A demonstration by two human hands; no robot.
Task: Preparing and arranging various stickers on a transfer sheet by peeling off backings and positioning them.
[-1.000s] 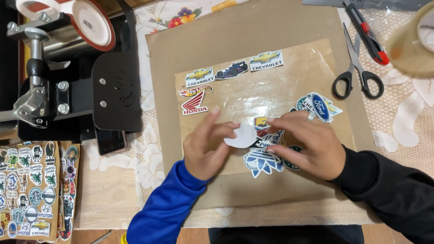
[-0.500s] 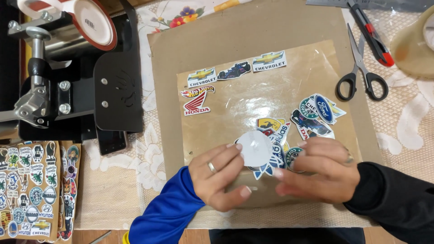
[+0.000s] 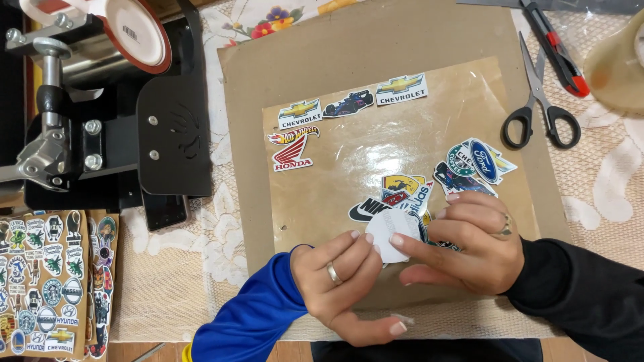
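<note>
Your left hand and right hand pinch the round white sticker for peeling, scissors at two o'clock.

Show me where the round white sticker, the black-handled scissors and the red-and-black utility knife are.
Round white sticker point(image 3: 394, 232), head view, on its white face between both hands.
Black-handled scissors point(image 3: 541, 119), head view, at the blade pivot above the handles.
Red-and-black utility knife point(image 3: 555, 47), head view, on mid-body.

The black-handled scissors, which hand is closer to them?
Right. The right hand lies below and left of the scissors, on the sticker pile; the left hand is farther left, beside the white round sticker.
</note>
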